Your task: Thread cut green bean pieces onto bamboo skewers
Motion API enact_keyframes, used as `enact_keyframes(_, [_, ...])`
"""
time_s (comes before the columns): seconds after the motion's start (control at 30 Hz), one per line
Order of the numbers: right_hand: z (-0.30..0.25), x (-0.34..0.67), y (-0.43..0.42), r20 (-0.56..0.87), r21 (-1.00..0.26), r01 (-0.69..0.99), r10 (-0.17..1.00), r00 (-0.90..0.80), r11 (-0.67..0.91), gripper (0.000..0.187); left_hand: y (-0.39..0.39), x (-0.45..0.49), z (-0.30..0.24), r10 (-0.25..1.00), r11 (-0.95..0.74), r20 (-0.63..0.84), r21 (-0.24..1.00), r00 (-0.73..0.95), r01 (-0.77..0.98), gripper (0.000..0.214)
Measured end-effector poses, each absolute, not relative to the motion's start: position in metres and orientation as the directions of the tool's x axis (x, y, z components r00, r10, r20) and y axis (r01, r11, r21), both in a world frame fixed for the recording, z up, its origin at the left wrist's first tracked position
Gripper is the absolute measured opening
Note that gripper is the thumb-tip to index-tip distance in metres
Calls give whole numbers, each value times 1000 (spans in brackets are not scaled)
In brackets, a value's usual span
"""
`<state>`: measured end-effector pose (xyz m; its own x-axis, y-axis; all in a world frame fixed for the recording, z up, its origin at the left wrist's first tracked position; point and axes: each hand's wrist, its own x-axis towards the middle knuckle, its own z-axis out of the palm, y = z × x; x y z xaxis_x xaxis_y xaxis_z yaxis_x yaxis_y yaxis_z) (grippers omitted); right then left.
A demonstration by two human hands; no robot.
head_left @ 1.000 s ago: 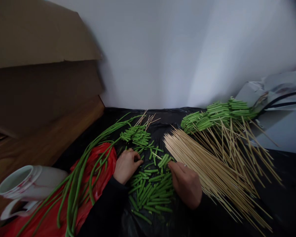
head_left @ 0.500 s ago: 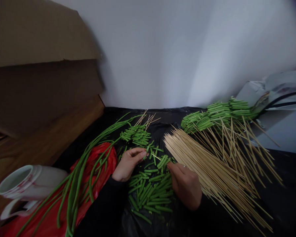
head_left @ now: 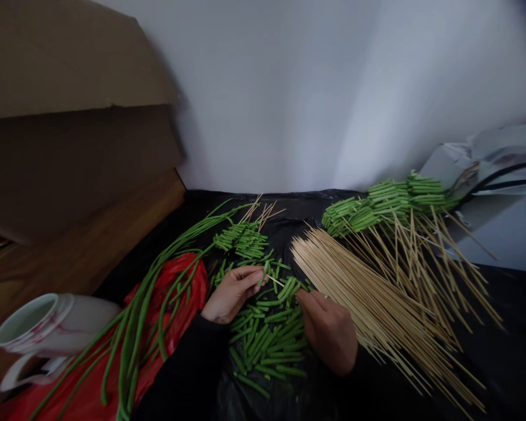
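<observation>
My right hand [head_left: 328,327] is closed on a bamboo skewer [head_left: 275,280] whose tip points up and left. Several cut pieces of green bean [head_left: 290,288] are threaded side by side on it, close to my right fingers. Between thumb and fingers, my left hand [head_left: 234,290] pinches a single green bean piece [head_left: 267,268] at the skewer's tip; whether the tip has entered it I cannot tell. Below and between both hands lies a loose pile of cut green bean pieces [head_left: 272,345] on black plastic sheeting [head_left: 241,403].
Long uncut beans [head_left: 134,327] lie over a red plastic bag [head_left: 182,280] at left, beside a white pitcher [head_left: 83,321] on its side. Bare skewers [head_left: 368,292] fan out at right. Threaded bean skewers [head_left: 388,202] are stacked behind them; a smaller stack [head_left: 243,240] sits ahead.
My left hand has shifted slightly right with the bean piece, closer to the skewer tip. My right hand has moved very slightly left with the skewer.
</observation>
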<state>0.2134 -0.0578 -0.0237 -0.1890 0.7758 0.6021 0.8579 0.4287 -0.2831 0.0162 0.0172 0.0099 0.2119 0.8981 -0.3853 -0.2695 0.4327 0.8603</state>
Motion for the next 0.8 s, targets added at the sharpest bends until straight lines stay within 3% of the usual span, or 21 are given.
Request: enact_keyframes(0.8, [-24, 214, -58, 617, -295, 843, 763, -192, 451, 26, 17, 15, 10, 898, 429, -377, 864, 225, -263, 27])
